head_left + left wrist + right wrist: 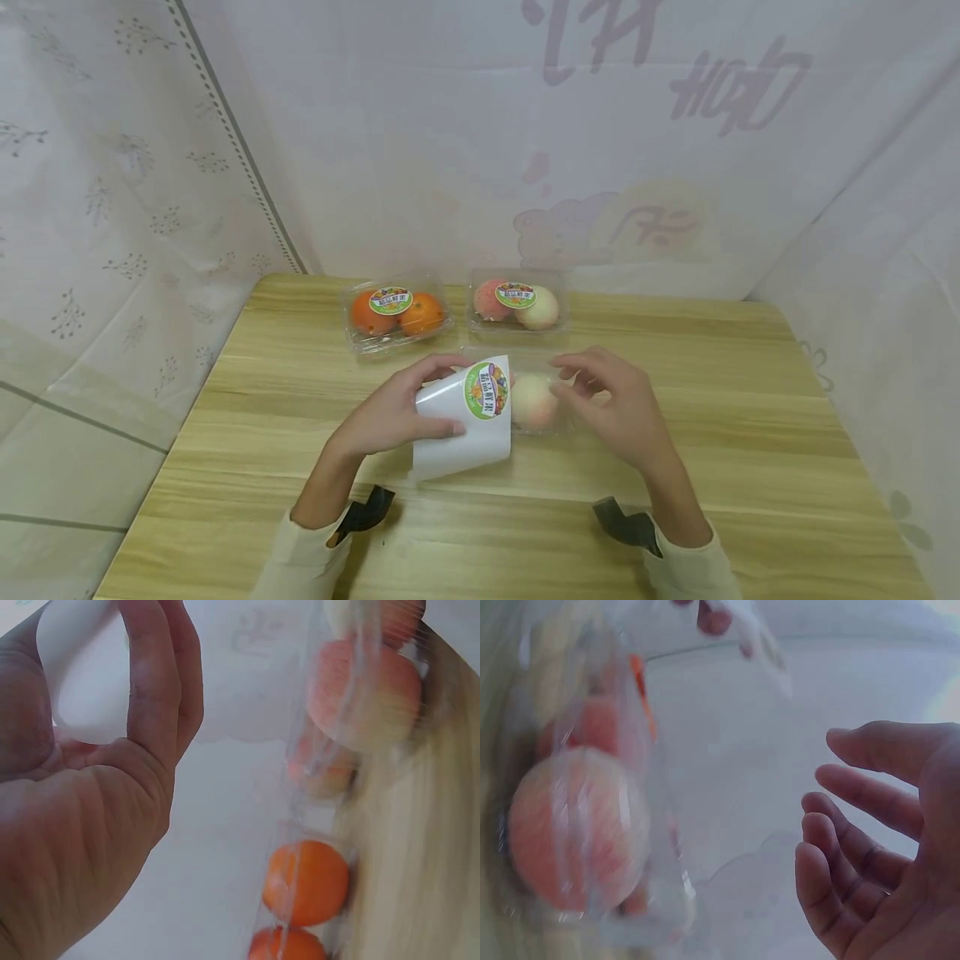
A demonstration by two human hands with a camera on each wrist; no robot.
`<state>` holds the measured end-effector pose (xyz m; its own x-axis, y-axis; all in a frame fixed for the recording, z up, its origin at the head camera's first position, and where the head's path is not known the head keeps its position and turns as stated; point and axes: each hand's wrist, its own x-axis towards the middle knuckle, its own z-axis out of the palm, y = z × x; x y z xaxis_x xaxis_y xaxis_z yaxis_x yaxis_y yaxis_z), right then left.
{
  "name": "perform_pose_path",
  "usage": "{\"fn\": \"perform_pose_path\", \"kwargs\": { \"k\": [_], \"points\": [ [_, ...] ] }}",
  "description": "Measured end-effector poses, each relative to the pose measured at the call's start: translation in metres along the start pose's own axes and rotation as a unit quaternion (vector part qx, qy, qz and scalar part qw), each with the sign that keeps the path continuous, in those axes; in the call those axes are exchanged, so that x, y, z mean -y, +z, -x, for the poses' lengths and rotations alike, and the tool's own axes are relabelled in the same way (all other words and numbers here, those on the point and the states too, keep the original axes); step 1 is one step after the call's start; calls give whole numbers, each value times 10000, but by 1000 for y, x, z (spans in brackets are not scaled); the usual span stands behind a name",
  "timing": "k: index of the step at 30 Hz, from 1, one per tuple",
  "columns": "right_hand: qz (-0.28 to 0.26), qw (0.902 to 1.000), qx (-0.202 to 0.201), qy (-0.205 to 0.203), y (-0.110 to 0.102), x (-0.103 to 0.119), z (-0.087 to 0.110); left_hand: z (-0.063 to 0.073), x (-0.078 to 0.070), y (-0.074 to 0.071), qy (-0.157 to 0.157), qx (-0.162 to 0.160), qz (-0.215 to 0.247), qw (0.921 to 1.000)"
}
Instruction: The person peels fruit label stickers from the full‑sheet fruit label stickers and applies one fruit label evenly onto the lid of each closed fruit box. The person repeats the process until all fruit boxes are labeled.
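Observation:
My left hand (390, 412) grips a curved white label sheet (457, 454), thumb on its face and fingers behind. A round fruit label (487, 390) with a green rim and Chinese characters sits near the sheet's upper right corner. In the left wrist view the sheet (86, 682) bends between thumb and fingers. To the right, my right hand (615, 408) hovers with loosely bent fingers and nothing between them, as the right wrist view also shows. Beneath both hands lies a clear plastic box (558, 421) with a pale pink peach (534, 402); the sheet hides part of it.
Behind stand two labelled clear boxes: one with two oranges (422, 315) at the left, one with two peaches (537, 308) to its right. The wooden table (712, 375) meets a pale printed curtain (420, 167) at the back, with more curtain at both sides.

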<state>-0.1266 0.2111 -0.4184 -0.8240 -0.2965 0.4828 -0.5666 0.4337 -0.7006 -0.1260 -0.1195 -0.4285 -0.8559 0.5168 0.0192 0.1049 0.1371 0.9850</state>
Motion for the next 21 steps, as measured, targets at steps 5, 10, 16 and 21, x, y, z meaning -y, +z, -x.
{"fn": "perform_pose_path", "kwargs": {
  "k": [5, 10, 16, 21],
  "points": [
    [-333, 9988, -233, -263, 6, 17, -7, -9, -8, 5, 202, -4, -110, 9997],
    [-601, 9977, -293, -82, 15, 27, -15, -16, -14, 9, 317, -64, -77, 9994],
    [-624, 9970, -400, 202, 25, 30, -22, -20, -16, 18, 350, -39, 169, 9992],
    [-594, 9965, -526, 257, 30, 29, -22, -22, -15, 24, 433, 6, 280, 9987]
  ]
}}
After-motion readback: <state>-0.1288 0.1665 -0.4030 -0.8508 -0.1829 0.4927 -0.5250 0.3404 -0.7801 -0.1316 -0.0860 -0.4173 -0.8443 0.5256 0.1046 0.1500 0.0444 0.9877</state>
